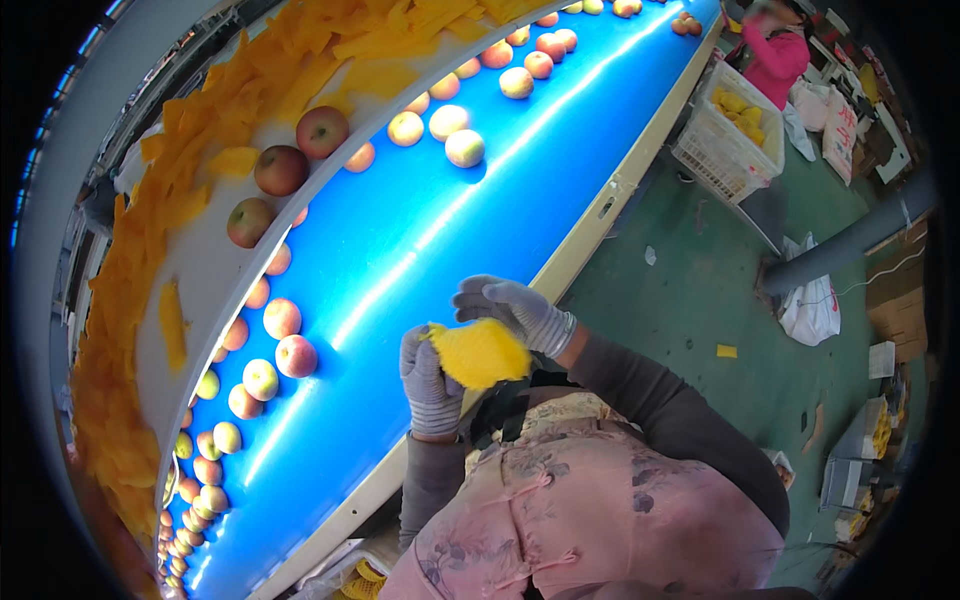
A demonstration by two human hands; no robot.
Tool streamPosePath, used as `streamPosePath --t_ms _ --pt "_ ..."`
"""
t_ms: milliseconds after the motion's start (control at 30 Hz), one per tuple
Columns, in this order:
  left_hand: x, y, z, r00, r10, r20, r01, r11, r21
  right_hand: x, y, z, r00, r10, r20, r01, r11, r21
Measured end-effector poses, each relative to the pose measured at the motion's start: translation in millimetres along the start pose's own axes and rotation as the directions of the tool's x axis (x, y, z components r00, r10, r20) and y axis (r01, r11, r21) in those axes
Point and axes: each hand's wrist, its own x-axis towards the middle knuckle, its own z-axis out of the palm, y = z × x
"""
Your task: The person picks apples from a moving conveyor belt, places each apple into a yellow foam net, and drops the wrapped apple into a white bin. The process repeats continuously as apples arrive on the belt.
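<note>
My left hand (431, 382), in a grey knitted glove, pinches one end of a yellow foam fruit net (484, 354). The net hangs over the near side of the conveyor, slightly blurred; whether anything is inside it I cannot tell. Just behind the net is my right hand (517, 311), gloved the same way, with thumb and fingers apart and nothing visible in it. Under both hands runs a blue conveyor belt (420, 300). Red and yellow apples (296, 355) lie along its far side, some singly and some in clusters.
A white shelf (206, 300) above the belt's far side bears a heap of yellow foam nets (247, 82) and three apples (280, 170). On the green floor (660, 322) stands a white plastic crate (735, 131) beside a person in pink (780, 60). A grey post (847, 240) rises at right.
</note>
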Motion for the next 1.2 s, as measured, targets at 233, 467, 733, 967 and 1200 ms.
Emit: streamPosePath --t_ms 233,467,733,967,1200 --pt "4 -10 0 0.964 0.211 -0.160 -0.106 0.862 0.496 12 18 20 0.971 -0.101 -0.215 -0.003 0.901 -0.434" --pt "12 -9 -1 0.986 0.044 -0.160 -0.095 0.941 -0.325 40 -5 33 0.946 -0.166 -0.279 0.093 0.962 -0.258" --pt "12 -21 2 0.957 -0.074 0.282 0.131 0.973 -0.191 43 3 -28 0.993 0.085 0.080 -0.058 0.955 -0.291" --pt "45 -48 24 0.956 -0.263 0.130 0.283 0.943 -0.173 85 -29 -71 0.879 0.057 0.474 0.203 0.854 -0.479" --pt "67 -68 26 0.977 -0.030 -0.210 -0.042 0.942 -0.332 232 -170 -121 0.882 -0.461 0.096 -0.182 -0.521 -0.834"
